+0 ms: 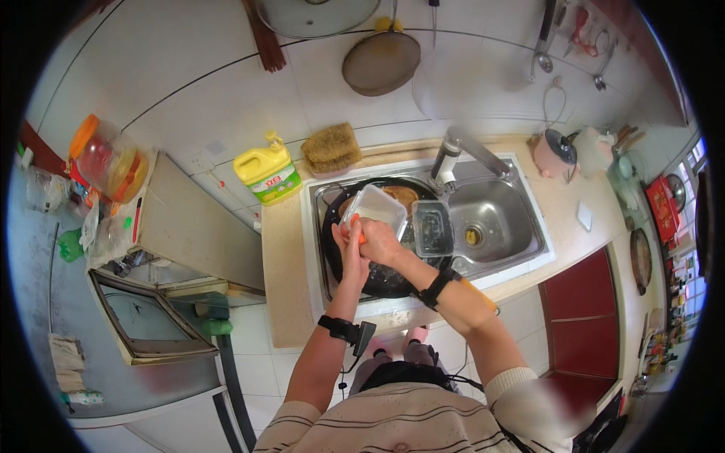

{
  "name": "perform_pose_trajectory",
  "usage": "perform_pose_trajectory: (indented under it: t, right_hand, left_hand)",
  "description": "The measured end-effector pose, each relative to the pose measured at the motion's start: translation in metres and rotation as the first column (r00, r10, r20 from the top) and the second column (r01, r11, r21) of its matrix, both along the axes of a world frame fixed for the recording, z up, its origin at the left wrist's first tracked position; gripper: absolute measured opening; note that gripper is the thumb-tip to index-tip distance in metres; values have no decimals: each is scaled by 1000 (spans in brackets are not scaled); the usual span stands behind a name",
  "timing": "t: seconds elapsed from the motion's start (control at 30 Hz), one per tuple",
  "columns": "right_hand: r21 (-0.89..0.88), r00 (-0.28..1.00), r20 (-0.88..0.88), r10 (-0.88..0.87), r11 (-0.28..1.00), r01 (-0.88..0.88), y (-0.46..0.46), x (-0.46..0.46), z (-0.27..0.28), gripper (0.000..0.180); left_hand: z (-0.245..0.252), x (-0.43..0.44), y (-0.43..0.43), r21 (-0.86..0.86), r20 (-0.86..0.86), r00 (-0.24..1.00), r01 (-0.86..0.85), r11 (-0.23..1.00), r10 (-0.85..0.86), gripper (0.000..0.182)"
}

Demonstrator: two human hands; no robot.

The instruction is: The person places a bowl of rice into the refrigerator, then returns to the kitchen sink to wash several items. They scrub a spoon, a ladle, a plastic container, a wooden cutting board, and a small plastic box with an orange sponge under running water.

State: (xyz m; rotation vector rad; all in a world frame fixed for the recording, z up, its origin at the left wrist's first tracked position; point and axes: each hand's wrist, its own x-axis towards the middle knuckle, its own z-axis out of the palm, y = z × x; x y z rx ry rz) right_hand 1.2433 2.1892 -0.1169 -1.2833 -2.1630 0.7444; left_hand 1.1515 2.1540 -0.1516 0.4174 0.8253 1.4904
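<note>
Over the left sink bowl, a clear plastic container (385,204) is tilted between my two hands. My left hand (352,255) grips its near left side. Folded over the near edge of the same container is my right hand (380,240), close against the left. A small orange piece (355,219) shows between the fingers; most of it is hidden, and its kind is unclear. Beneath is a large black wok (334,249), wet inside, with a brown round object (403,195) at its far side. A second clear rectangular container (434,228) stands to the right, near the bowl divider.
The faucet (447,161) rises behind the divider. In the right sink bowl (498,209), yellow scraps lie at the drain (473,235). A yellow detergent jug (269,175) and a brown sponge-like block (332,147) stand behind left. A pink pot (555,154) is at right.
</note>
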Motion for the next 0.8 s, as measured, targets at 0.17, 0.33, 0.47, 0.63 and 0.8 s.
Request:
perform_pose_trajectory:
  t: [0.17,0.33,0.47,0.63,0.8]
  right_hand:
    - [-621,730,-669,-140,645,-446,9,6,6,32]
    - [-750,467,-652,-597,418,-513,11,-7,4,28]
    - [-615,944,-313,-101,780,-121,15,-24,2,33]
    - [-292,908,336,251,944,-153,28,-16,13,25]
    - [-81,746,652,137,990,-111,28,-14,15,25]
  left_hand:
    - [3,-8,-3,4,37,997,-70,998,70,90]
    - [5,-20,1,145,-183,979,-68,987,94,97]
    - [16,-24,0,22,-209,973,-99,995,101,96]
    - [22,-27,-6,-112,32,999,-38,993,41,86]
    - [18,-15,-10,-156,113,993,-13,988,31,82]
